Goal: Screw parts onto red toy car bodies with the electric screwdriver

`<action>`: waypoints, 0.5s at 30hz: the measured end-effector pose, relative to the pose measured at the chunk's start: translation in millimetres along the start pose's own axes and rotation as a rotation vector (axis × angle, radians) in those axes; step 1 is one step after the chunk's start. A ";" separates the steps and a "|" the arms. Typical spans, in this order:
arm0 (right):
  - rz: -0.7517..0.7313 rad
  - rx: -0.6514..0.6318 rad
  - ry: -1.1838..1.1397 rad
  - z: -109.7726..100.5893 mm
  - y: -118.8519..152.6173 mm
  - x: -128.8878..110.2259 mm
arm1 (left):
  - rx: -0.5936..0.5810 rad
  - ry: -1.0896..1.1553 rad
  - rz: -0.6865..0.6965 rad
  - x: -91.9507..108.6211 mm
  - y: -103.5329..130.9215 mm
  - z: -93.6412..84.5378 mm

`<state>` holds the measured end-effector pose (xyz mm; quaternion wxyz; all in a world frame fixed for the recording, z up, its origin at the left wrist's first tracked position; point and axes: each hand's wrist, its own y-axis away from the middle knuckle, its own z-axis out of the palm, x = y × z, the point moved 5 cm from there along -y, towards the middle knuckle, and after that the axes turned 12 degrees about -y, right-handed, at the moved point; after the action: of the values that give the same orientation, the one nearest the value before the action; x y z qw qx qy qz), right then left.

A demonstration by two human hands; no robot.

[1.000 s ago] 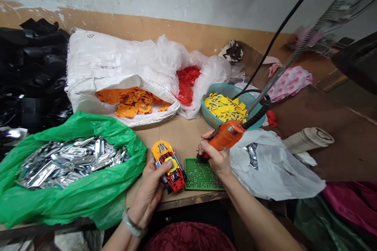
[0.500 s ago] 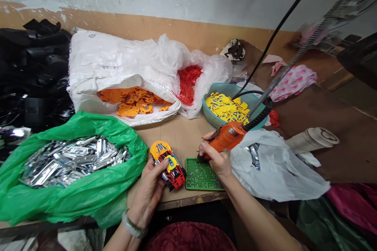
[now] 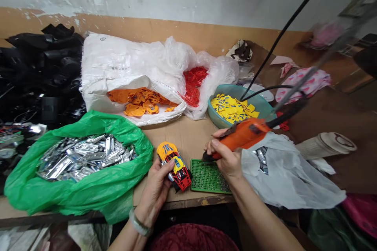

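My left hand [image 3: 158, 183] is closed round a toy car [image 3: 176, 166] with an orange hood, a yellow roof and a red and black rear; the thumb lies along its side. In my right hand [image 3: 227, 159] is an orange electric screwdriver [image 3: 246, 134], held nearly level with its dark tip pointing left. That tip hangs over a green perforated tray [image 3: 207, 176] with tiny dark screws in it. The car is just left of the tray, apart from the tool's tip. A black cable [image 3: 287, 27] and a spring hang at the tool's rear end.
A green bag [image 3: 123, 180] of shiny silver parts lies at left, with black parts [image 3: 44, 74] behind. A white sack [image 3: 118, 55] holds orange car hoods; a clear bag holds red parts [image 3: 194, 86]. A teal basin [image 3: 216, 117] contains yellow pieces. A white plastic bag [image 3: 291, 184] sits at right.
The whole view has shifted, so everything appears a little further right. The screwdriver has tipped flatter and its tip has turned left. The left hand keeps its hold on the toy car.
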<state>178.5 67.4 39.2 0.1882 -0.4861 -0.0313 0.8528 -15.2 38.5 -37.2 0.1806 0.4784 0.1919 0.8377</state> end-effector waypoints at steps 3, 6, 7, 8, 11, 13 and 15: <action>0.016 -0.015 -0.163 29.3 -1.0 -20.0 | -0.002 -0.003 -0.008 -3.6 -1.0 1.0; 0.074 -0.086 -0.247 56.9 3.3 -27.5 | -0.020 -0.014 0.011 -4.3 -0.9 4.6; 0.089 -0.114 -0.256 63.5 5.4 -26.8 | -0.025 -0.017 0.024 -3.8 -0.6 5.6; 0.099 -0.138 -0.260 68.3 7.7 -24.9 | -0.027 -0.018 0.037 -3.2 -0.4 6.3; 0.120 -0.180 -0.255 73.7 13.1 -15.2 | -0.028 -0.008 0.056 -2.2 -0.1 6.1; 0.121 -0.194 -0.256 73.2 15.3 -9.7 | -0.032 0.001 0.058 -2.5 -0.4 4.7; 0.116 -0.203 -0.261 72.4 16.4 -6.5 | -0.032 0.009 0.063 -3.1 -0.8 2.9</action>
<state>115.8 59.3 78.7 0.0829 -0.3889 -0.1133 0.9105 -11.1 38.1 -38.4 0.1610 0.4776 0.1642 0.8480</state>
